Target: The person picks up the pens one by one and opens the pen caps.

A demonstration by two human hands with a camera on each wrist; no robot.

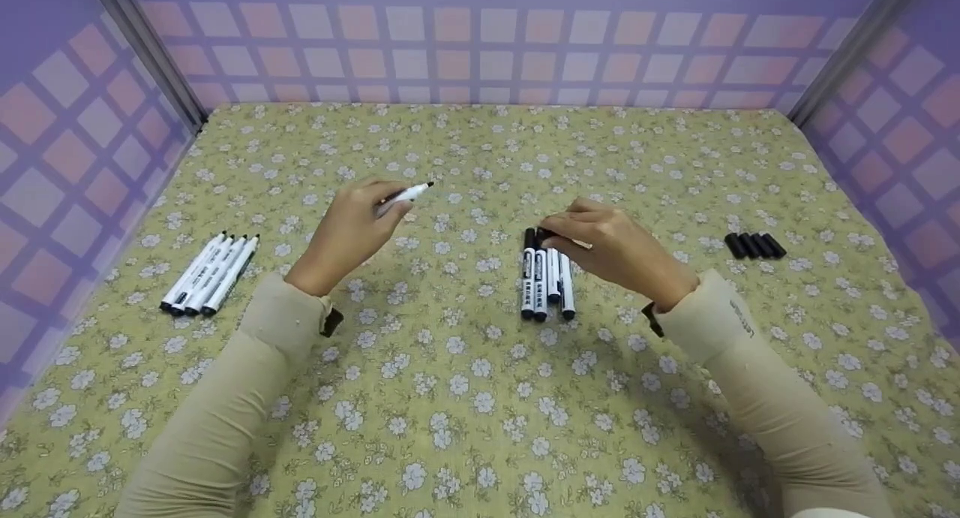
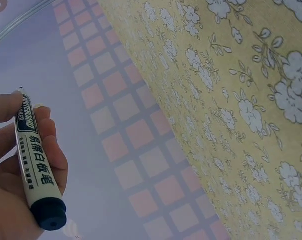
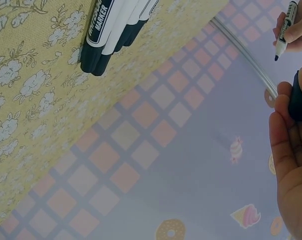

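Observation:
My left hand [image 1: 356,225] grips an uncapped whiteboard marker [image 1: 406,197], its black tip pointing up to the right. In the left wrist view the marker [image 2: 38,165] lies across the fingers, black end toward the camera. A black marker cap [image 3: 299,102] is pinched between thumb and fingers of my right hand [image 3: 298,150] in the right wrist view. Seen from the head, the right hand [image 1: 600,236] hovers by the top of several capped whiteboard markers [image 1: 540,281] and partly hides them; the cap is hard to make out there.
Several uncapped markers [image 1: 210,274] lie side by side at the left, tips away from me. At the right sits a row of several black caps [image 1: 755,245]. A floral cloth [image 1: 450,398] covers the table, with checkered panels [image 1: 487,45] around its back and sides.

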